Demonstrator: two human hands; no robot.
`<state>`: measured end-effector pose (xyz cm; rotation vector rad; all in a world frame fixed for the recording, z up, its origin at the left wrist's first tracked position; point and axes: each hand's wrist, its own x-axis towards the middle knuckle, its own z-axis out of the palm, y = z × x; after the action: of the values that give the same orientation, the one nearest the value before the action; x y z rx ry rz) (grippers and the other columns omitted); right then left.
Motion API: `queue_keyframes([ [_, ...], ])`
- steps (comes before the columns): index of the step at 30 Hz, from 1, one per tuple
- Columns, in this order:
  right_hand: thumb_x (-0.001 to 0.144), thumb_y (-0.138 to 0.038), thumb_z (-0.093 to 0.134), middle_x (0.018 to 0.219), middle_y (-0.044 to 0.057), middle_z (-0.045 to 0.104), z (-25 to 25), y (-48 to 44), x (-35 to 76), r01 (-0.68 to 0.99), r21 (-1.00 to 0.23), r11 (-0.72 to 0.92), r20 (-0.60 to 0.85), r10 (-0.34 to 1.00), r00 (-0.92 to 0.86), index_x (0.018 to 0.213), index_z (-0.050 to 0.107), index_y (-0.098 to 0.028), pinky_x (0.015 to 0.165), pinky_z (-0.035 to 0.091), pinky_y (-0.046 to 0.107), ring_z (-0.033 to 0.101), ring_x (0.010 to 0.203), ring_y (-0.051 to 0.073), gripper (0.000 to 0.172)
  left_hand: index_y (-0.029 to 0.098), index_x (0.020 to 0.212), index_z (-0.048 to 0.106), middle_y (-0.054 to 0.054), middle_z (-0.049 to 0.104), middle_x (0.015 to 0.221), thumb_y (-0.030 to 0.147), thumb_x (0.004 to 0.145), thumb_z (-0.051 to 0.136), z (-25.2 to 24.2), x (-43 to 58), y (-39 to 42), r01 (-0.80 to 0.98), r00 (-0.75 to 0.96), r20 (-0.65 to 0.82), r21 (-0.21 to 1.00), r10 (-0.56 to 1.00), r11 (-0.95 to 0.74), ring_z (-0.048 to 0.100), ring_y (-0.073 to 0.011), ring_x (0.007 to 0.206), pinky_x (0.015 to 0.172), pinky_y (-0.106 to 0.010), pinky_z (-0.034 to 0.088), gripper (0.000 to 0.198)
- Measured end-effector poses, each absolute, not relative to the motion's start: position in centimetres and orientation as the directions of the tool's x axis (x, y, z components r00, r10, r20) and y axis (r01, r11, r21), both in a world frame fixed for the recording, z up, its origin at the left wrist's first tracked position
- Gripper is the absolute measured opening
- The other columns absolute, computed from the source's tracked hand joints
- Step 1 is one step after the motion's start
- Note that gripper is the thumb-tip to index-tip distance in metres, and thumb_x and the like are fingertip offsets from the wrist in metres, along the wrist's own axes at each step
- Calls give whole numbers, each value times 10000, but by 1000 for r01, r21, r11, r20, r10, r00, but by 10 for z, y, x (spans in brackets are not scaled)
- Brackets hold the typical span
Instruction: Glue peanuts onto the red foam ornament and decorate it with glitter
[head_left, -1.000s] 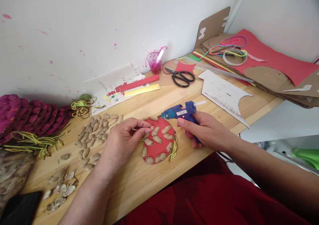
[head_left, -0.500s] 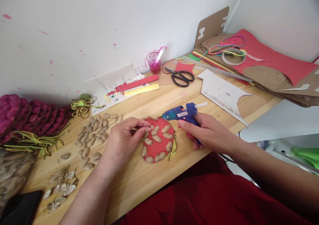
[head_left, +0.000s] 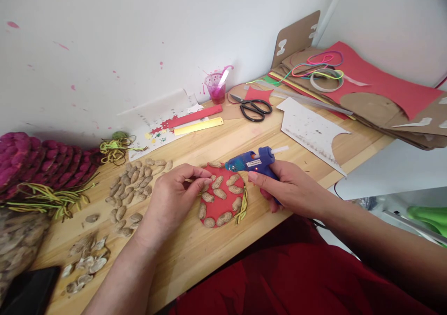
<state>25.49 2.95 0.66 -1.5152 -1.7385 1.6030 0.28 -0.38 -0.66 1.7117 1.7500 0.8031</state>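
Observation:
A round red card [head_left: 228, 204] lies on the wooden table, with several peanuts [head_left: 220, 194] set on it around the rim and in the middle. A tuft of yellow-green string [head_left: 242, 208] sticks out at its right edge. Over the card's left side, my left hand [head_left: 181, 187] pinches a peanut [head_left: 212, 178], mostly covered by thumb and fingers. My right hand [head_left: 282, 184] is wrapped around a blue hot glue gun [head_left: 260, 162], its small light glowing red and a glue stick showing at the back. The nozzle points left, above the card's upper edge.
Loose peanuts [head_left: 134, 180] and broken shells [head_left: 89, 261] lie left, near a dark phone [head_left: 30, 289] and a stack of pink peanut-covered discs [head_left: 45, 166]. Scissors [head_left: 253, 108], a cup of pink paint [head_left: 215, 91] and paper strips [head_left: 199, 126] sit behind. Cardboard [head_left: 370, 108] is piled right.
The glue gun in my right hand has shifted slightly left and down over the card. My left hand stays in nearly the same place.

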Motion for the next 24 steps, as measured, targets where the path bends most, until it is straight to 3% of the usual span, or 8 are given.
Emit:
queue_keyframes([
  [24, 936, -616, 559, 589, -8, 597, -1, 37, 252, 475, -866, -157, -362, 852, -379, 757, 520, -211, 458, 485, 274, 638, 464, 159, 444, 259, 886, 773, 2, 772, 852, 354, 867, 698, -9, 1, -4, 667, -15, 26, 745, 1000, -9, 687, -157, 696, 714, -268, 547, 123],
])
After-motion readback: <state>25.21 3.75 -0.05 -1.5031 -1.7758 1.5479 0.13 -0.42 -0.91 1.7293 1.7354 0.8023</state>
